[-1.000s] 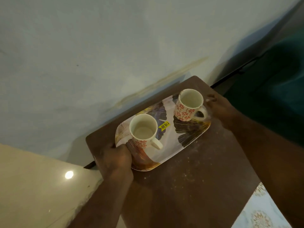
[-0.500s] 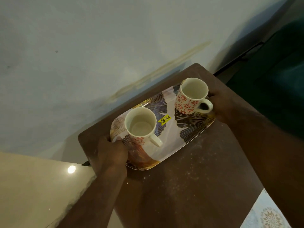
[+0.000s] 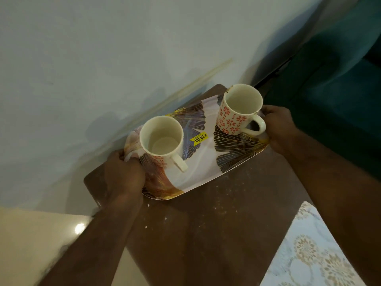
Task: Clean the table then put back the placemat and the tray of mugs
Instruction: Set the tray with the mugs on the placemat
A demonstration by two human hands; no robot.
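I curl my left hand (image 3: 123, 174) and right hand (image 3: 278, 126) round the leaf-patterned tray (image 3: 202, 162) ends; lift level or the mugs (image 3: 228, 120) slide.

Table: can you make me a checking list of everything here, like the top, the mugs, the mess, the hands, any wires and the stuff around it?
Surface: brown table, dotted with white specks.
Job's things: patterned tray carries the left mug and right mug, both upright and looking empty. The placemat lies at the lower right of the view.
Clutter: yellow price sticker on the tray.
Hands: left hand grips the tray's left end; right hand grips its right end.
Cables: nothing seen.
Surroundings: pale wall behind, green seat on the right, shiny floor on the left.
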